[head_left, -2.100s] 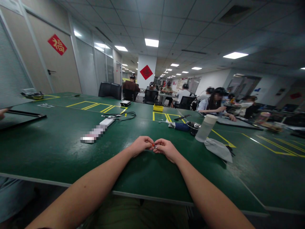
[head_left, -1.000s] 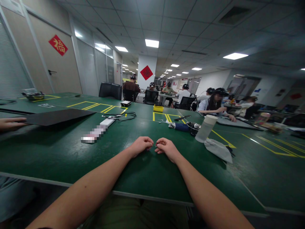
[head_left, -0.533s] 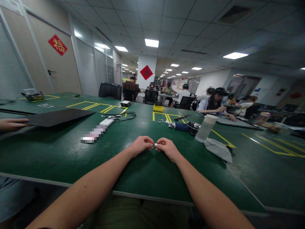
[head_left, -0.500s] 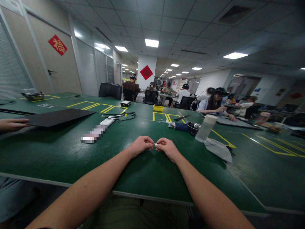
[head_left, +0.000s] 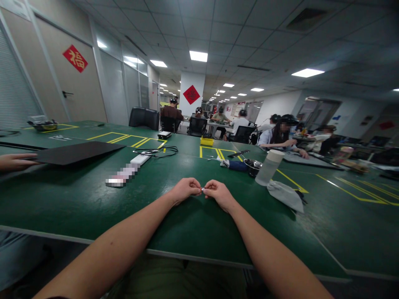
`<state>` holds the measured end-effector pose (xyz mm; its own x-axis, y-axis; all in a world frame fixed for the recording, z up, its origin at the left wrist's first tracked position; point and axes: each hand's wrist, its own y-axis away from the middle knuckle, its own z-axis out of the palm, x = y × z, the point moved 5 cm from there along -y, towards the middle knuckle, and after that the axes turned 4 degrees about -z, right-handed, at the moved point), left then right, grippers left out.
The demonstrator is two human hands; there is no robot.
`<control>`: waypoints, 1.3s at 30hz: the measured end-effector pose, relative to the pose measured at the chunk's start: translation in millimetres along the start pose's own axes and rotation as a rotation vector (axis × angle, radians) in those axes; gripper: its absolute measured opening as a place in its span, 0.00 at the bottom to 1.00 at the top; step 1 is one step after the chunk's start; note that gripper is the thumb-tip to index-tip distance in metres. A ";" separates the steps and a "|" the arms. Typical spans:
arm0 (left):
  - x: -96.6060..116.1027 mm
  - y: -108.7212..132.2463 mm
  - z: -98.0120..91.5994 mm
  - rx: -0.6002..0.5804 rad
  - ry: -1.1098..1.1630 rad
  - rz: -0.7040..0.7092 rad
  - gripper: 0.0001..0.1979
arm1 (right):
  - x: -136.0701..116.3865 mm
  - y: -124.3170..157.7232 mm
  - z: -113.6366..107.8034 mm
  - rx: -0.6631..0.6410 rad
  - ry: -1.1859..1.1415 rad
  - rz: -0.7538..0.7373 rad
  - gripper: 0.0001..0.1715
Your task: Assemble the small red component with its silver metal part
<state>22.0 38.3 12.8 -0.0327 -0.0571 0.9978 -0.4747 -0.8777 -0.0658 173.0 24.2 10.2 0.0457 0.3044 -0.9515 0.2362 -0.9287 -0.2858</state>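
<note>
Between the fingertips of both hands is a tiny shiny piece (head_left: 202,189), silvery white with a touch of red; it is too small to name. From the left, my left hand (head_left: 186,191) pinches one end of it with thumb and fingers. My right hand (head_left: 218,193) is closed in a pinch on its other end. Both hands are just over the green tabletop (head_left: 199,232), near its front edge, almost touching each other. The fingers cover most of the piece.
Left of my hands lie a white power strip (head_left: 141,158) with a black cable and a dark board (head_left: 77,153), touched by another person's hand (head_left: 17,162). To the right are a pale bottle (head_left: 269,168), a grey pouch (head_left: 285,195), a metal bowl (head_left: 254,167) and a blue roll (head_left: 237,165).
The fingertips of my two hands have come very slightly closer together around the tiny piece. Everything else on the table looks the same.
</note>
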 end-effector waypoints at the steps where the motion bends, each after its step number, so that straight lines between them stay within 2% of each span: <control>1: -0.1 -0.4 -0.3 0.003 0.007 0.008 0.10 | -0.6 0.1 0.3 0.008 -0.015 0.001 0.14; 8: -1.5 -3.9 -7.0 0.039 -0.108 0.062 0.07 | 0.3 0.0 2.3 -0.001 -0.043 0.005 0.14; 12: -2.7 -6.3 -5.6 0.005 -0.170 0.098 0.11 | 4.3 -1.5 0.2 -0.008 -0.036 0.004 0.13; 15: -0.5 -5.8 -1.2 -0.019 -0.307 0.174 0.15 | 3.8 -1.2 -0.9 -0.008 -0.019 0.011 0.14; 18: 4.4 -2.4 1.8 0.010 -0.473 0.247 0.15 | 0.0 0.2 -2.0 0.013 0.018 0.010 0.14; 26: 14.6 6.7 5.2 0.061 -0.673 0.290 0.11 | -6.6 1.0 -2.5 0.033 0.084 -0.020 0.17; 31: 17.1 9.0 5.9 0.115 -0.718 0.314 0.10 | -2.8 0.3 -2.0 -0.001 0.054 0.004 0.18; 39: 8.4 4.3 4.1 0.096 -0.664 0.317 0.09 | -2.3 0.3 0.0 -0.053 0.056 -0.018 0.15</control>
<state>23.3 32.1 20.9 0.3982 -0.5638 0.7236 -0.4507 -0.8073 -0.3810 173.0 23.2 12.3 0.0952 0.3339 -0.9378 0.2883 -0.9109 -0.2951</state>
